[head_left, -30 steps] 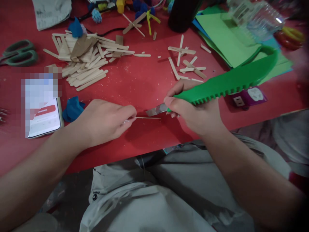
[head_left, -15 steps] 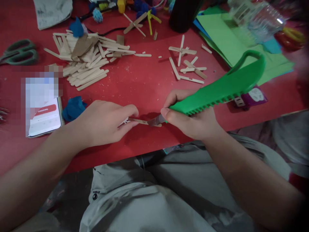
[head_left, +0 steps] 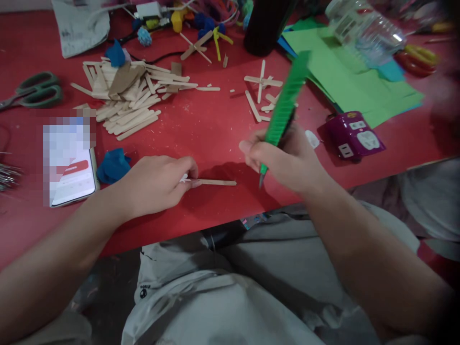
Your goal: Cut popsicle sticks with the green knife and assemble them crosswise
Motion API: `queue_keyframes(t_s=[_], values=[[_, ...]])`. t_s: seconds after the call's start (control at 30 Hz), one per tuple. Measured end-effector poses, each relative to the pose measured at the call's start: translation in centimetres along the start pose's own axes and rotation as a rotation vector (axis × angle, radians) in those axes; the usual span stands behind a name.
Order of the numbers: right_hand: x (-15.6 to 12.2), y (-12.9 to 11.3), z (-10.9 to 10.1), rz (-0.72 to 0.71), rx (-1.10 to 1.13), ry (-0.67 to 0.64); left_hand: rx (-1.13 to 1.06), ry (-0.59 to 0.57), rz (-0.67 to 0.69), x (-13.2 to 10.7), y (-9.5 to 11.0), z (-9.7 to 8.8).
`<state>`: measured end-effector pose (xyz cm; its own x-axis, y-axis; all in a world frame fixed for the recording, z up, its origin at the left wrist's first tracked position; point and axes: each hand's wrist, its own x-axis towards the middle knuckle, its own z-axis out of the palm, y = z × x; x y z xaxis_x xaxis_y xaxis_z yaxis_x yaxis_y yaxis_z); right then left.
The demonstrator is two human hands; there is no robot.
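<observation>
A clear plastic bottle (head_left: 373, 36) lies on green paper (head_left: 354, 76) near a dark container (head_left: 268, 24); their contents cannot be told, and the bottle's label (head_left: 347, 29) is too blurred to read. Over the red table (head_left: 204, 134), near its front edge, the left hand (head_left: 154, 182) pinches one end of a wooden stick (head_left: 219, 182). The right hand (head_left: 283, 155) is closed around a green cutter (head_left: 285, 103), its blade pointing down, apart from the stick's free end.

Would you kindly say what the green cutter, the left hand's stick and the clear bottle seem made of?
Green cutter: probably plastic, by its even colour and ridges; finish blurred. Its blade: likely metal, thin and grey.
Stick: likely bare wood, matt and pale tan.
Clear bottle: apparently glossy plastic, see-through with bright highlights; possibly glass.
</observation>
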<state>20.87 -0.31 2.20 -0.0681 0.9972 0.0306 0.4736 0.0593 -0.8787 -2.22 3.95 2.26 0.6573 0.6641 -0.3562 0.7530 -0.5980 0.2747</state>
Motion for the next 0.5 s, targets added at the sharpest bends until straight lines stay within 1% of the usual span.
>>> queue_keyframes(t_s=[0.1, 0.13, 0.2, 0.27, 0.33, 0.37, 0.4, 0.43, 0.47, 0.5], values=[[0.6, 0.1, -1.1, 0.093, -0.402, -0.082, -0.013, -0.005, 0.005, 0.0, -0.1, 0.0], [0.9, 0.3, -1.3, 0.106, -0.537, -0.084, -0.017, -0.004, 0.006, 0.0, -0.1, 0.0], [1.3, 0.9, -1.4, 0.095, -0.734, -0.030, -0.025, 0.000, 0.005, 0.0, -0.2, 0.0], [1.6, 1.4, -1.4, 0.035, -0.832, 0.053, -0.029, 0.001, 0.003, 0.0, -0.3, 0.0], [1.5, 1.3, -1.4, -0.052, -0.842, 0.097, -0.027, 0.000, 0.001, 0.0, -0.4, 0.0], [1.2, 1.0, -1.4, -0.101, -0.811, 0.080, -0.026, -0.003, 0.002, -0.1, -0.5, 0.0], [0.8, 0.4, -1.5, -0.149, -0.748, 0.020, -0.025, -0.009, 0.002, -0.1, -0.5, 0.0], [0.2, -0.4, -1.6, -0.193, -0.650, -0.072, -0.025, -0.013, 0.005, -0.1, -0.5, 0.1], [-0.5, -1.3, -1.6, -0.247, -0.512, -0.212, -0.025, -0.016, 0.007, -0.1, -0.5, 0.1], [-1.3, -2.2, -1.7, -0.312, -0.344, -0.383, -0.028, -0.014, 0.009, -0.1, -0.5, 0.1]])
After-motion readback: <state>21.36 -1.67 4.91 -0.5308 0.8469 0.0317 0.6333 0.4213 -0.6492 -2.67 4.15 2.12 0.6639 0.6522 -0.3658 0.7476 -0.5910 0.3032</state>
